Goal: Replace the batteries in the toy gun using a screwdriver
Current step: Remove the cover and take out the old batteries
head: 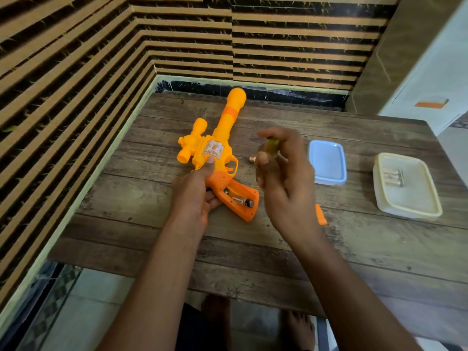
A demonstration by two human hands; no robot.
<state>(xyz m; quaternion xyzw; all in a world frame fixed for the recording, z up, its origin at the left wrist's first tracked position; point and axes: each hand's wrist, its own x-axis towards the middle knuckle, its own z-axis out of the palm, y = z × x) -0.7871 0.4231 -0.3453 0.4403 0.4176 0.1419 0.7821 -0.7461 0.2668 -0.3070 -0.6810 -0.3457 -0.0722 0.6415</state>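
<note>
Right of toy gun (215, 148) | blue lid (327, 162) | tub (405, 211) with batteries (393, 177)

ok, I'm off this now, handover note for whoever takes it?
Left hand grips the gun by its grip. Right hand holds the screwdriver, blurred, raised beside the gun.
Cover is off, lying right of the gun, partly behind the right hand. Compartment open, one battery visible inside; loose battery by the trigger. Box at right holds batteries; lid lies between box and gun.
Done: cover off. Left, probably: finish swapping batteries, refit and screw the cover. Can't tell old cells from new.
</note>
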